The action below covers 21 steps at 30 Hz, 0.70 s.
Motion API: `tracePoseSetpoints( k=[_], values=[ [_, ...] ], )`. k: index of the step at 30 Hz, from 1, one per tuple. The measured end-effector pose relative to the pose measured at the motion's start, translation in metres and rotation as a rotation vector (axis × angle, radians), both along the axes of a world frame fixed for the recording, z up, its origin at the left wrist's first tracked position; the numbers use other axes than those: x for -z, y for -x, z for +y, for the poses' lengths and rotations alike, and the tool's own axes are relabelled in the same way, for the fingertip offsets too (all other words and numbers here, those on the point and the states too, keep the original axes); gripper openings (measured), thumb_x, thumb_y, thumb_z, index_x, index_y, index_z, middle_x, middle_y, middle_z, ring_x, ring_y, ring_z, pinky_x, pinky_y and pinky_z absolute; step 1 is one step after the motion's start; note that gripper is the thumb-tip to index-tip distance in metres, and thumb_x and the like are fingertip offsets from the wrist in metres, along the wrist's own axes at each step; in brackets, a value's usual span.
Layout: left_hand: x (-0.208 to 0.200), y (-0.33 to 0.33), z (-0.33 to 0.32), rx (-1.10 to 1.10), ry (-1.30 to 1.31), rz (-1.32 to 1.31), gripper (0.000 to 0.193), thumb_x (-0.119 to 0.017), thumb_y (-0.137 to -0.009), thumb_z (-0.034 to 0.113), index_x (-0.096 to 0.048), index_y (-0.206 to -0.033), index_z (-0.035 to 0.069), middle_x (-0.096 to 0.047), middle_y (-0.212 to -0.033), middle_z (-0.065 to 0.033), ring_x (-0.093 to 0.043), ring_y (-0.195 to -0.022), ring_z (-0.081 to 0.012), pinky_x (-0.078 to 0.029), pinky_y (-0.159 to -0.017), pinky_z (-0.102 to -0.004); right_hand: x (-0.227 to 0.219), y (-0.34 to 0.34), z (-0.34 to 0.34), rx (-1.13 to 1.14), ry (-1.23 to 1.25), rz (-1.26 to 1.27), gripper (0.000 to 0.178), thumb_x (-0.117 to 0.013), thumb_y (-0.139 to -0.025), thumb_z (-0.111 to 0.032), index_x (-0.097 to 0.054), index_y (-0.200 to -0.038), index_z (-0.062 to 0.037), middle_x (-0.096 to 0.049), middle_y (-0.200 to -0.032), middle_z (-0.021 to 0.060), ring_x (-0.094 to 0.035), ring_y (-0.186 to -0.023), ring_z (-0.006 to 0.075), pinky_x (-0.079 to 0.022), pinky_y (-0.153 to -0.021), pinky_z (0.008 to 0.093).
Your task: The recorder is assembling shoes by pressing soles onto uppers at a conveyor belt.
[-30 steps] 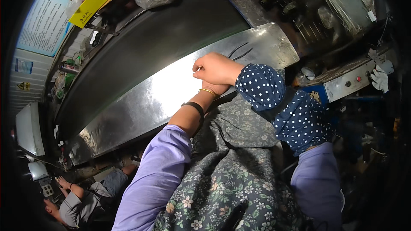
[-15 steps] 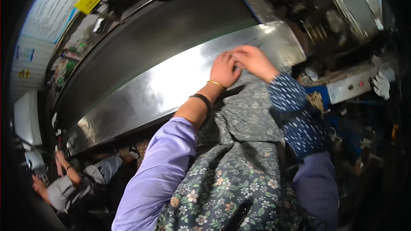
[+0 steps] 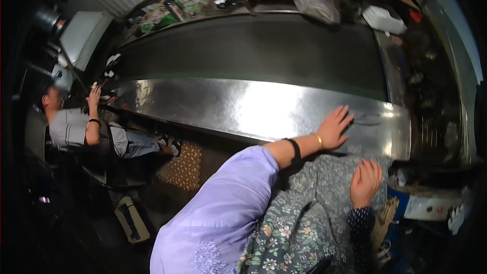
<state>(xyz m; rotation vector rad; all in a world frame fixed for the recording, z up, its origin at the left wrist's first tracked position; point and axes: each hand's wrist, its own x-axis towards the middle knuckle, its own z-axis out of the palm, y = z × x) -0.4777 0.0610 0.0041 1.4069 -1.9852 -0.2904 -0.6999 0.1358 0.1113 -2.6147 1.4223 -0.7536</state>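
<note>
Since the earlier frame the two hands have separated: they were bunched together on the metal, and now the left hand lies flat on the polished steel table while the right hand has come back toward the body onto the grey patterned fabric. The left hand is open, fingers spread and pointing to the far right, palm down on the steel near its right end, gripping nothing. The right hand is likewise open, fingers extended away from the body, pressed flat on the fabric and not pinching it. The fabric lies at the near edge of the table, directly below the left hand and under the right hand, so the right hand is the one in contact; the left wrist just reaches the cloth's far margin. The table's long axis runs left to right across the view, with a dark conveyor surface behind it. The left forearm, in a lilac sleeve, reaches up from the lower edge at an angle to the right. At far left, a seated co-worker rests a hand at the table's left end.
</note>
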Motion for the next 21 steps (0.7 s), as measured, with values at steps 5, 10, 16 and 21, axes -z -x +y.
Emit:
tracePoseSetpoints(
  k=[5,10,16,21],
  values=[
    [0.011,-0.085,0.064,0.023,-0.078,-0.263,0.061,-0.059,-0.09,0.039,-0.045,-0.139,0.006,-0.035,-0.151,-0.0216,-0.034,-0.138,-0.0402,-0.027,-0.112,-0.0576,0.003,0.005,0.01,-0.023,-0.002,-0.036,0.018,-0.055,-0.092,-0.011,-0.067,-0.098,0.0004,-0.067,-0.109,0.0146,-0.056,-0.114,0.0374,-0.033,-0.11,0.0521],
    [-0.006,-0.169,0.115,-0.14,-0.198,-0.332,0.056,-0.051,-0.095,0.046,-0.047,-0.141,0.014,-0.037,-0.152,-0.0152,-0.033,-0.141,-0.0345,-0.026,-0.113,-0.0554,0.006,0.009,0.009,-0.042,-0.057,-0.023,0.019,-0.055,-0.091,-0.013,-0.068,-0.097,-0.0004,-0.067,-0.11,0.0147,-0.056,-0.115,0.038,-0.032,-0.11,0.0541],
    [-0.011,-0.158,0.114,-0.173,-0.213,-0.372,0.056,-0.049,-0.095,0.044,-0.046,-0.141,0.012,-0.037,-0.152,-0.0144,-0.031,-0.143,-0.0323,-0.023,-0.115,-0.0547,0.002,0.006,0.008,0.001,-0.086,0.018,0.022,-0.054,-0.093,-0.015,-0.069,-0.095,0.001,-0.067,-0.106,0.0156,-0.056,-0.112,0.0376,-0.032,-0.11,0.053],
    [-0.012,-0.158,0.112,-0.178,-0.224,-0.384,0.056,-0.049,-0.095,0.044,-0.046,-0.141,0.012,-0.037,-0.152,-0.014,-0.031,-0.142,-0.0321,-0.023,-0.115,-0.0546,0.001,0.005,0.007,-0.004,-0.056,0.007,0.022,-0.053,-0.093,-0.014,-0.069,-0.095,0.0009,-0.067,-0.107,0.0151,-0.056,-0.113,0.0372,-0.032,-0.11,0.0526]
  ],
)
